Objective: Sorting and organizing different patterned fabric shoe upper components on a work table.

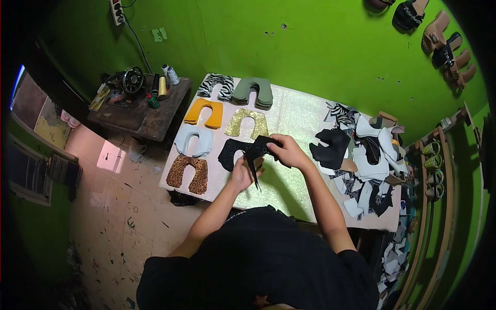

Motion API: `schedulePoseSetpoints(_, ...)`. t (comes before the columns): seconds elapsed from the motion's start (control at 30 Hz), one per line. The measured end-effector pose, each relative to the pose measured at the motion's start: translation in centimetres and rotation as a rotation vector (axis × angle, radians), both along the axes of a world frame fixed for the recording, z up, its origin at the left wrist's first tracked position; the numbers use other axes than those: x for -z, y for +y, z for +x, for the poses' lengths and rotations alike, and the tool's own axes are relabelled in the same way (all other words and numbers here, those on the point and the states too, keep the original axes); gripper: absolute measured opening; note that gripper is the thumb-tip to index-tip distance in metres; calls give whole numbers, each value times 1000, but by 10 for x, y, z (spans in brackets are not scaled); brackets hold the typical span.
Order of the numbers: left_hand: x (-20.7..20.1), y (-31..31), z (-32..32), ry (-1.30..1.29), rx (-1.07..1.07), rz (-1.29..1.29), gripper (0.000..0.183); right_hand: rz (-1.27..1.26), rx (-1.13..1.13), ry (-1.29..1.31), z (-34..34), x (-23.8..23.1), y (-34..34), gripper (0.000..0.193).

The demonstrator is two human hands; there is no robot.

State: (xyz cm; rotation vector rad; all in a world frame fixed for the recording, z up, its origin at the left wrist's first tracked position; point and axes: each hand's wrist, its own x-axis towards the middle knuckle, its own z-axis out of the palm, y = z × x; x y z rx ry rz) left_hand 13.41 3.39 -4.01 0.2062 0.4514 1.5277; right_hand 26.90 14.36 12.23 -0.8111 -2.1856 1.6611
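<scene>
Over the front middle of the table, my right hand [287, 150] is closed on the upper end of some black cut-out pieces [254, 151]. Closed on their lower part is my left hand [244, 175], with thin black ends hanging beside its fingers. How many pieces I hold cannot be made out. Just behind my left hand lies a black patterned U-shaped stack [226, 153]. Other U-shaped stacks lie around it: gold [259, 124], leopard print [177, 168], white [182, 143], orange [193, 111], zebra print [224, 91] and green [264, 91].
Right of my hands are larger black pieces [333, 146] and a heap of white scraps [371, 164] at the pale table's [294, 111] right end. A sewing machine [132, 81] with thread spools stands at far left. Sandals [435, 32] hang on the green wall; racks [431, 178] stand right.
</scene>
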Motion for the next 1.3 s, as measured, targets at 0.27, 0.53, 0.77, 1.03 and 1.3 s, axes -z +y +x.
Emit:
schedulePoseSetpoints(0.27,-40,-5,-27,70,63,26,32,-65,342,108,-4,58,17,16)
schedulePoseSetpoints(0.53,-46,-17,-71,196,157,-131,31,-745,249,192,-15,93,-17,22)
schedulePoseSetpoints(0.77,-39,2,-85,677,96,-404,24,-318,521,-60,-42,170,-20,17)
schedulePoseSetpoints(1.03,36,20,-111,1408,-82,-642,27,133,679,-212,-65,163,-29,24)
schedulePoseSetpoints(1.3,41,17,-108,1635,-126,-630,40,311,699,-219,-59,179,-30,38)
